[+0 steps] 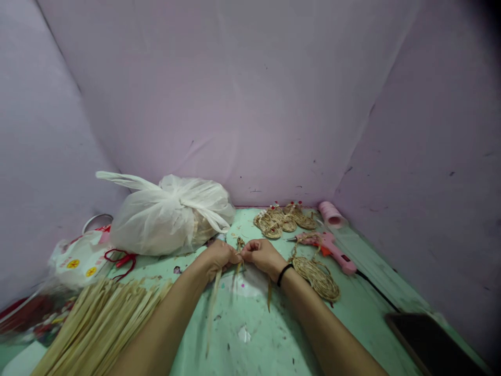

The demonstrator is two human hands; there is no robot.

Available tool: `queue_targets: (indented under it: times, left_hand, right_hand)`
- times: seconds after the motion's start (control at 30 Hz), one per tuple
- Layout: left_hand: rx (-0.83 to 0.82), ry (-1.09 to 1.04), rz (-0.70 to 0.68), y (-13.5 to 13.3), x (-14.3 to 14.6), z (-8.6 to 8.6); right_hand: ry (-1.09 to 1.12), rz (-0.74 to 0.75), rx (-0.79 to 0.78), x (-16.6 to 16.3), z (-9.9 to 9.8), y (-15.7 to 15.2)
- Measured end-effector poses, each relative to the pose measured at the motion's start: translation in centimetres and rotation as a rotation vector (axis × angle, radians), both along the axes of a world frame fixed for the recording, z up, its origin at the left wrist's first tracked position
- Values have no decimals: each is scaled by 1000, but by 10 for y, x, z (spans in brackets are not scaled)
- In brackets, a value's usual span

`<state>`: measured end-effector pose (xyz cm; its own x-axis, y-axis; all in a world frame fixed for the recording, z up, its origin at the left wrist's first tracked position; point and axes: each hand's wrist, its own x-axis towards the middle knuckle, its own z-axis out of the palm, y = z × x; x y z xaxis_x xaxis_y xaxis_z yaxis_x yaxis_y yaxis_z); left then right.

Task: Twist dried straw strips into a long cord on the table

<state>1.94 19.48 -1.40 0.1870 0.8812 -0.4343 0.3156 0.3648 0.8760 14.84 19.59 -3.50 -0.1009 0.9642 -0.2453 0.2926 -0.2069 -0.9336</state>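
My left hand (219,256) and my right hand (261,255) meet over the middle of the green table (258,334), fingers pinched together. Both are closed on thin straw strands (214,297), whose loose ends hang down toward me. A short twisted piece of the straw (239,243) sticks up between the two hands. A black band circles my right wrist (284,273).
A bundle of straw strips (97,324) lies at the left front. A tied white plastic bag (172,214) sits behind it. Small woven straw sandals (284,219), a pink glue gun (331,248), a pink tape roll (331,214), a woven straw coil (317,274) and a dark phone (428,344) lie at the right.
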Motion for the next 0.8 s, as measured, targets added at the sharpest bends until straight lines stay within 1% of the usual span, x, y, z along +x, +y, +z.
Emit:
queue_targets:
  times: [0.13, 0.23, 0.37, 0.47, 0.57, 0.67, 0.73, 0.8]
  left_hand:
    - [43, 106, -59, 3, -1, 0]
    - [32, 106, -101, 4, -2, 4]
    - [26, 136, -89, 1, -1, 10]
    - [77, 199, -56, 0, -2, 12]
    - [170, 318, -31, 1, -7, 13]
    - [251, 487, -71, -3, -7, 17]
    - [304, 639, -100, -13, 0, 21]
    - [359, 798, -108, -28, 14, 22]
  right_hand:
    - [-19, 50, -37, 0, 8, -3]
    - [-64, 22, -59, -1, 10, -3]
    - [-126, -6, -56, -3, 3, 1]
    - [-173, -26, -31, -3, -3, 2]
    - [-131, -51, -25, -4, -7, 3]
    - [-46, -66, -27, -6, -9, 2]
    - [-12, -69, -26, -7, -9, 0]
    - [14, -77, -26, -9, -8, -2]
